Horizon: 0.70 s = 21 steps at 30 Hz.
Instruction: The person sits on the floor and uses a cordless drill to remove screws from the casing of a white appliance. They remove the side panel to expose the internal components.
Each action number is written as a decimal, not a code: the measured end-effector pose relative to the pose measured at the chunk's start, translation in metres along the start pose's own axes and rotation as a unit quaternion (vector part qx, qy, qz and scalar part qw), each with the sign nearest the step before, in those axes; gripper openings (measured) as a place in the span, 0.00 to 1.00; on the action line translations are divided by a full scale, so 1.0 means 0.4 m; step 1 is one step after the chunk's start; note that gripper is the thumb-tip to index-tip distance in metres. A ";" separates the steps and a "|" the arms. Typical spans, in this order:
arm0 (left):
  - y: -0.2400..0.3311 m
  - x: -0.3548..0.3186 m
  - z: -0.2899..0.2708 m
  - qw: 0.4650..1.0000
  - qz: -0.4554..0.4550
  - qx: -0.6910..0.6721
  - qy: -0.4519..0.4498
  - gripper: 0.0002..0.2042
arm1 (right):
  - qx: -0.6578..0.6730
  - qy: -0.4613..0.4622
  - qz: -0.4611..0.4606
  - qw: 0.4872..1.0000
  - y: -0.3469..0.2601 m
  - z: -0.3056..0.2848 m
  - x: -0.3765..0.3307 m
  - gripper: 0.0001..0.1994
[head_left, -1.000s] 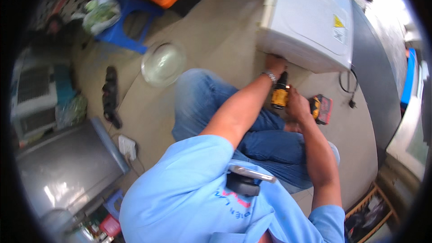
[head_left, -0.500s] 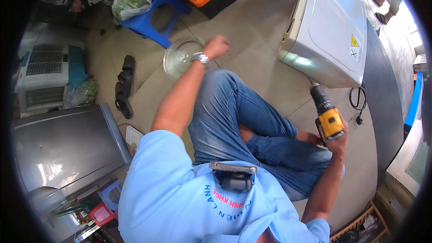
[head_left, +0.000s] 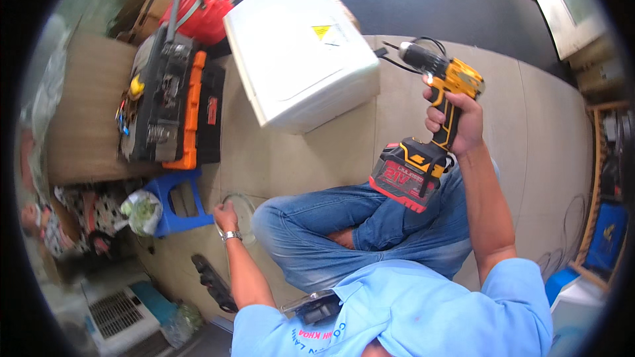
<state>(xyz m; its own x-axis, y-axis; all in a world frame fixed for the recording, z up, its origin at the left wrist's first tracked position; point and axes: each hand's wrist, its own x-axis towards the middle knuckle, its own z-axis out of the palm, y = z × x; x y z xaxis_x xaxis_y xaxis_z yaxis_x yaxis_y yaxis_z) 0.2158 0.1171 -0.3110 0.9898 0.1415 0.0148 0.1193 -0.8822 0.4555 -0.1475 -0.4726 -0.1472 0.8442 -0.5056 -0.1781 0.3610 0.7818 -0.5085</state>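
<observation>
My right hand is wrapped round the grip of a yellow and black cordless drill, held up above my right leg. The drill has a thin bit in its chuck, pointing left, and a chunky battery with a red base. My left hand, with a metal watch at the wrist, is low beside my knee. Its fingers are curled, and what they hold, if anything, is hidden. Just by it, a round clear glass plate lies on the floor. Ahead stands a white boxy appliance, like a microwave oven, with a yellow warning label.
A black and orange toolbox stands at the left, with a red bag behind it. Near it, a blue plastic stool bears a bag of greens. Dark sandals lie at lower left. A wooden rack borders the right.
The view has swung to the right. My right hand has raised the drill, now turned side-on. My left hand has gone from the plate's right side to its left.
</observation>
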 end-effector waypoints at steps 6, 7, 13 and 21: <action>0.847 -0.256 -0.120 0.883 0.445 -0.134 -0.069 0.14 | -0.001 0.013 0.007 1.000 -0.001 0.018 -0.012 0.19; 0.949 -0.303 -0.101 0.805 0.580 -0.118 -0.036 0.13 | -0.004 0.013 0.011 1.000 0.003 0.020 -0.007 0.18; 1.286 -0.460 0.127 0.731 0.682 0.020 0.004 0.29 | 0.038 0.030 0.052 0.997 0.002 0.001 0.012 0.16; 1.228 -0.460 0.145 0.747 0.662 0.060 -0.032 0.27 | 0.072 0.013 0.101 0.992 0.031 0.001 0.005 0.16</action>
<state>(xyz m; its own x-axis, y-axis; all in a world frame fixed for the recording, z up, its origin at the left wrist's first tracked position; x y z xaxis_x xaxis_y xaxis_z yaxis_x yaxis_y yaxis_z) 0.0967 -0.3684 -0.1413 0.2487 -0.9080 0.3371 -0.9642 -0.2653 -0.0032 -0.1413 -0.4637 -0.1537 0.8947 -0.3421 -0.2872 0.2405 0.9108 -0.3357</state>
